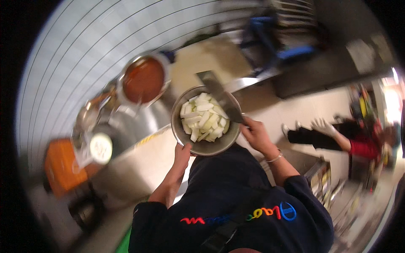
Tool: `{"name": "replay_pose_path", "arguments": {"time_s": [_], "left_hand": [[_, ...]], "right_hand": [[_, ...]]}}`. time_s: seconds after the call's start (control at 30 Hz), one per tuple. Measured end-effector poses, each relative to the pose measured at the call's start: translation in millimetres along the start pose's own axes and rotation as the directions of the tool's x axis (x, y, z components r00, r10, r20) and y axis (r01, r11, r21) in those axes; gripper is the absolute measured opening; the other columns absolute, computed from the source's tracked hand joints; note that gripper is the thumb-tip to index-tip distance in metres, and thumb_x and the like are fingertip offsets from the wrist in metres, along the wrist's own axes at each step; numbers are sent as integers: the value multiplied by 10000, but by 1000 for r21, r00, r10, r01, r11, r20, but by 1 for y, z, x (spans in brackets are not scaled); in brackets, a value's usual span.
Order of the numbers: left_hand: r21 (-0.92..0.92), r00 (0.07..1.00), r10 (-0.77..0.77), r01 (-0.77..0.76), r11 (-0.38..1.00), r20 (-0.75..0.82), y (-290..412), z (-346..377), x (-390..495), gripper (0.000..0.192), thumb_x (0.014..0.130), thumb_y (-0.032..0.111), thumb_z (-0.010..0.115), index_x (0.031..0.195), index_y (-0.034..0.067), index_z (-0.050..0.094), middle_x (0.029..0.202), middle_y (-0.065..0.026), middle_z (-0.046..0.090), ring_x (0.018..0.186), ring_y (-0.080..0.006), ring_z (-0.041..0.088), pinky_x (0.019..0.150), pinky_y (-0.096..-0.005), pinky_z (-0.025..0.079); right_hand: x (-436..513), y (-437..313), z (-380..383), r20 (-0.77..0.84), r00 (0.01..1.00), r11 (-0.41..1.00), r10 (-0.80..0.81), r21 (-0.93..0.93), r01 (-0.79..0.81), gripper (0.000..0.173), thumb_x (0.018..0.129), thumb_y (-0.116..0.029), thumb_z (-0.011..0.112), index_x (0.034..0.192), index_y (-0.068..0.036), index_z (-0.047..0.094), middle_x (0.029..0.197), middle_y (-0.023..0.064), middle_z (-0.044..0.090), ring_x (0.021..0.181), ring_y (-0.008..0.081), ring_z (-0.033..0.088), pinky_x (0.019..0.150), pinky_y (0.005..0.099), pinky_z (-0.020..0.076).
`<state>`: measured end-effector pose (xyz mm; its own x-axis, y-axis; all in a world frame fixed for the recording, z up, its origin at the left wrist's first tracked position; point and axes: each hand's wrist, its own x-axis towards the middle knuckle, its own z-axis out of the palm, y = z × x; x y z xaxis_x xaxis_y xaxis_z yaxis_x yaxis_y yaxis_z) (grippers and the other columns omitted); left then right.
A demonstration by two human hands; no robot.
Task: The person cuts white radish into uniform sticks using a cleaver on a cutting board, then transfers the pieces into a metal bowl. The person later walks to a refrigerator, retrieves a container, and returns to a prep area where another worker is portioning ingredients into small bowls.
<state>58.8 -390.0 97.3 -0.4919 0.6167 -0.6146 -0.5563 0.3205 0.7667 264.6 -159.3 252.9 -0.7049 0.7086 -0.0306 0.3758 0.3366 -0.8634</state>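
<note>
My left hand point(183, 154) grips the near left rim of a round metal bowl point(205, 148). Pale, cut vegetable pieces point(204, 117) fill much of the bowl. In my right hand point(256, 132) is the handle of a cleaver point(220, 96), whose broad blade lies across the bowl's right side and reaches past the far rim. The fingers of my right hand are also close to the bowl's right rim; whether they touch it I cannot tell. A cutting board point(202, 60) lies on the counter beyond the bowl.
A pot of red-brown liquid point(144, 80) stands on the counter to the left of the board. Further left are a cut round vegetable point(101, 148) and an orange container point(60, 164). A co-worker in a red top point(364, 148) and a pale glove is at the right.
</note>
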Motion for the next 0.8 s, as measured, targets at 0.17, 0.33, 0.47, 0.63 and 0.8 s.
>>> {"name": "replay_pose_path", "arguments": {"time_s": [0.17,0.33,0.47,0.63,0.8], "left_hand": [[185,971,-46,1,983,236,33,143,66,399,927,37,517,1320,-34,521,1123,-157,663,783,-261,712,550,-371,613],[442,878,-177,-43,896,444,37,304,79,220,891,128,650,1057,-16,663,935,-107,675,739,-231,687,519,-375,573],[448,779,-251,-42,893,574,15,376,83,221,893,201,655,897,-18,686,807,-80,653,661,-187,605,541,-391,488],[529,673,-262,-224,819,691,-4,441,81,237,916,83,603,1132,-8,643,898,-52,654,736,-176,616,571,-368,505],[438,498,-470,188,879,729,-32,500,46,442,962,182,712,1325,-28,572,1080,-49,670,879,-168,655,688,-345,556]], "right_hand": [[-16,4,-46,-80,996,998,40,49,-36,310,955,-132,606,1241,-26,663,837,228,669,702,331,678,675,406,536],[-43,24,-110,-285,958,997,15,76,6,329,926,-93,617,1243,-20,668,812,207,667,699,312,666,684,385,537],[-61,41,-139,-422,906,999,-11,37,30,455,907,-52,609,1362,-55,623,772,187,638,661,290,636,662,366,525],[-85,60,-171,-493,862,993,113,70,-90,395,902,-89,652,1296,-68,656,826,202,676,718,362,675,674,413,543],[-100,80,-185,-540,831,991,133,77,-108,357,903,-94,660,1257,-59,676,860,210,685,742,361,677,689,417,544]]}}
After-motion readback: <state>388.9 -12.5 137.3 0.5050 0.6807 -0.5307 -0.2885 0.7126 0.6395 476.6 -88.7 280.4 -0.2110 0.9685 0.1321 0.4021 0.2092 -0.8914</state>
